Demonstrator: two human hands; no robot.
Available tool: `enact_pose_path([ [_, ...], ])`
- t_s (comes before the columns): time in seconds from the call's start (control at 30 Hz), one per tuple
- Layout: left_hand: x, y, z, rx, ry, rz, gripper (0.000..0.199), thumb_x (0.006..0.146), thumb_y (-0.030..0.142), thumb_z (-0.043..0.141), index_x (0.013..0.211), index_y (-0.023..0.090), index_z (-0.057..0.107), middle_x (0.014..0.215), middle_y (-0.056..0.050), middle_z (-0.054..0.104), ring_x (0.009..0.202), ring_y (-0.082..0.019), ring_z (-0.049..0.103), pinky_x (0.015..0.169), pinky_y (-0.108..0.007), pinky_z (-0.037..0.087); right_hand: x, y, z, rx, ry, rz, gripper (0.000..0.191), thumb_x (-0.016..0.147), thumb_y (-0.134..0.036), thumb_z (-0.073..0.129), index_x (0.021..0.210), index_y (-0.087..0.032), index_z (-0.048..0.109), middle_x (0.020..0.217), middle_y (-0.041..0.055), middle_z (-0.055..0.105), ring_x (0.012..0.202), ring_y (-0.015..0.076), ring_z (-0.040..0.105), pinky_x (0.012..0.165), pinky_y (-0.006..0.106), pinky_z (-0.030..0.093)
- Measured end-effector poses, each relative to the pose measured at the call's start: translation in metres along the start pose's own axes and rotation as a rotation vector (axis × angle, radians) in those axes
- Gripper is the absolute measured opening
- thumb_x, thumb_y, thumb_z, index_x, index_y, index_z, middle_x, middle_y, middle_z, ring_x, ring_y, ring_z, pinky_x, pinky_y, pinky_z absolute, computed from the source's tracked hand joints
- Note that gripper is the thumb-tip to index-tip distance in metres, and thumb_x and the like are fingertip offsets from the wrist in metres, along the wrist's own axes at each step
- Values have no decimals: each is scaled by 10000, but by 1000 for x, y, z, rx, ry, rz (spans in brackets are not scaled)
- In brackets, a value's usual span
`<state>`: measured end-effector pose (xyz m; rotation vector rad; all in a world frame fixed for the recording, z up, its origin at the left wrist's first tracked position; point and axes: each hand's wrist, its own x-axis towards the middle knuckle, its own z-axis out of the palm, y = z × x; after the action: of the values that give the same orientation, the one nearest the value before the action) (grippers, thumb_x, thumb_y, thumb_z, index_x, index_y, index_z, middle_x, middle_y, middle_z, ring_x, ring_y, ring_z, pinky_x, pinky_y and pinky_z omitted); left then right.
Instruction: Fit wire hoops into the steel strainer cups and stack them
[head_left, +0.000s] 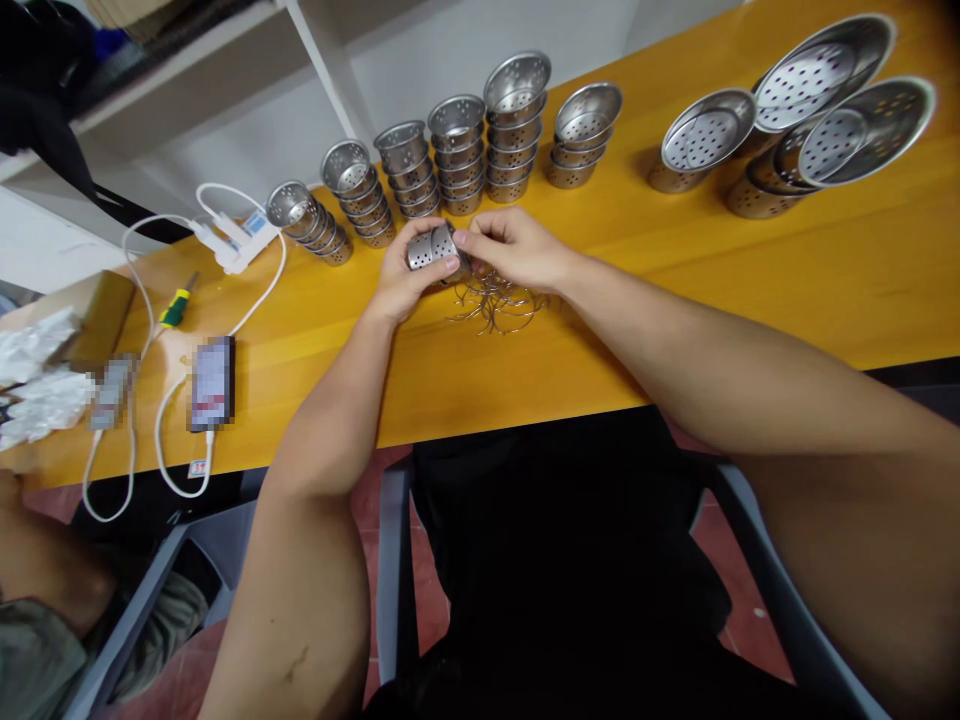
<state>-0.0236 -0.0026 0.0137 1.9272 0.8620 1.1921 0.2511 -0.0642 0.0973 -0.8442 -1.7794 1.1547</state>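
My left hand [407,274] is wrapped round a small perforated metal cup [426,250], which lies tilted on its side with its end toward my right hand. At that end, my right hand [511,246] has its thumb and forefinger pinched together; what they hold, if anything, is too small to make out. Below my right hand, a loose pile of thin curved metal wires [499,305] lies on the wooden table [585,365]. Behind both hands stand stacks of perforated metal cups [459,150].
Larger perforated cups [709,135] stand at the back right. On the left are a power strip [247,240] with white cables, a green-and-yellow screwdriver [176,307], a phone [211,383], a cardboard box [103,320] and plastic bags [49,400]. Another person's arm [52,550] shows at lower left.
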Motion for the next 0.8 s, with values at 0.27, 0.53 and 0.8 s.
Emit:
enact_pose_path([
  [0.27,3,1,2,-40,27,-13,1075,802,1096,1017,1576,394,763,1424,-71,846,1213,-282,915,1054,-482,808,7,16,5,96,89,-14,920,1020,-1102,955,860,-275,582,798,42,637,808,227,560,725,389,629],
  [0.53,2,28,-1,-70,42,-131,1030,939,1189,754,1622,418,748,1475,-109,838,1304,-339,895,1133,-643,811,14,16,-15,464,-15,17,1073,829,-1199,982,875,-285,420,866,35,529,851,226,597,783,422,657],
  [0.8,5,19,-12,-46,146,-203,1065,949,1219,707,1558,347,760,1408,-140,843,1364,-391,904,1072,-648,833,2,23,-16,-203,14,-97,691,1010,-767,1099,884,-280,625,874,63,585,909,273,567,880,472,665],
])
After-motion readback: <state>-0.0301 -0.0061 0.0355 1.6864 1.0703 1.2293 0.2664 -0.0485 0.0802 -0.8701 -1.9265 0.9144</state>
